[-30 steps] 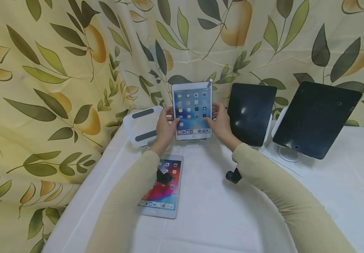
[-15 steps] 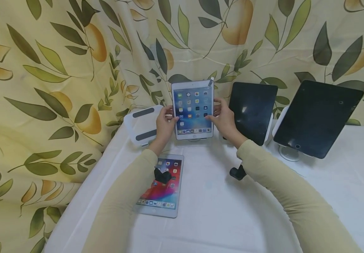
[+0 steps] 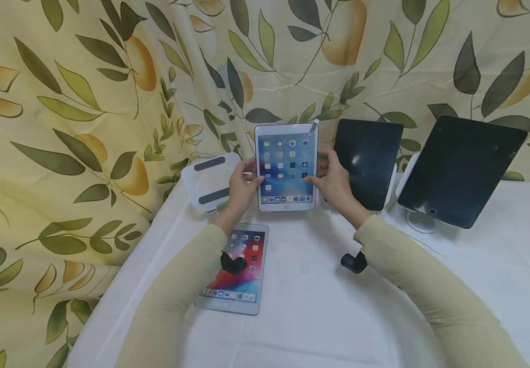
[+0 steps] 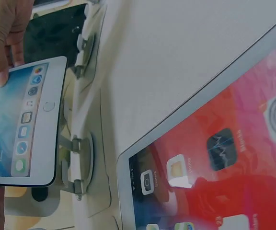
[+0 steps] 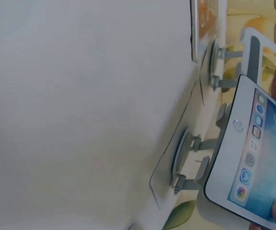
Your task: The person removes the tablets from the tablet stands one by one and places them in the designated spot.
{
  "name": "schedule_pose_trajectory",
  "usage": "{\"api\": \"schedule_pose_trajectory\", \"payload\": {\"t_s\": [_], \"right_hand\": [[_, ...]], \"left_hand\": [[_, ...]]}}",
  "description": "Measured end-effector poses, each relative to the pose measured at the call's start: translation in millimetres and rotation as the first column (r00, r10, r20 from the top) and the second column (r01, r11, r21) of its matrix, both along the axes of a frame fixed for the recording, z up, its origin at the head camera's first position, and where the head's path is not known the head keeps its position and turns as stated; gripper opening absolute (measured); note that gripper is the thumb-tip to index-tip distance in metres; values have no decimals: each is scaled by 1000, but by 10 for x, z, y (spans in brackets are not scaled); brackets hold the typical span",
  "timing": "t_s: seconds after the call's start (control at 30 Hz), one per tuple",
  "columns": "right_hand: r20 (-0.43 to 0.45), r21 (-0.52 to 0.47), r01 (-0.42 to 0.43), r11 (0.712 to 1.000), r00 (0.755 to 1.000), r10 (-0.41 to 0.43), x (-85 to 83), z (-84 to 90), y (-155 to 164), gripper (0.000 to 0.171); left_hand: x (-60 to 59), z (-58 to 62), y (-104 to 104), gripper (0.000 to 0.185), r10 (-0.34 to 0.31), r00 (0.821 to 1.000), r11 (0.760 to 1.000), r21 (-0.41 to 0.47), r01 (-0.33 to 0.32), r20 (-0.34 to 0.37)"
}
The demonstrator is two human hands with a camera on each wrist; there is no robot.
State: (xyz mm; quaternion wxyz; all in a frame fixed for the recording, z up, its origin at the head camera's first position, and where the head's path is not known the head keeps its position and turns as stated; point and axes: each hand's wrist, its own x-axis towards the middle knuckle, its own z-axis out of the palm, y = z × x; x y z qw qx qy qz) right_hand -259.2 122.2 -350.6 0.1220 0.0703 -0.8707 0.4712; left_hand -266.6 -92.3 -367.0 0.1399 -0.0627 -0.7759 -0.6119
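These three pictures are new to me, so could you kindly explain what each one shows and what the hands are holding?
No machine here: a person works with bare hands and wears three cameras. The wide picture comes from the head, looking down at a white table. The other two come from cameras on each wrist, so they look tilted and very close.

The left hand and right hand grip the side edges of a small lit tablet, held upright above a white stand. A second lit tablet lies flat near the person, partly under the left sleeve. To the left stands an empty white stand; to the right, two dark tablets lean on stands. A leaf-patterned curtain hangs behind.
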Motion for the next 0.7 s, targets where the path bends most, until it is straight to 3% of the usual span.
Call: {"api": "schedule_pose_trajectory", "payload": {"t_s": [0.07, 0.3, 0.7], "right_hand": [[7, 2, 0, 1000, 1000, 0, 39, 1, 14, 65], [58, 4, -23, 1000, 998, 23, 192, -28, 63, 65], [60, 67, -9, 998, 998, 5, 526, -7, 251, 66]], "left_hand": [[37, -4, -6, 43, -20, 1000, 1000, 11, 20, -3], [225, -55, -31, 43, -61, 994, 997, 51, 56, 93], [449, -84, 50, 45, -142, 982, 990, 28, 139, 128]]}}
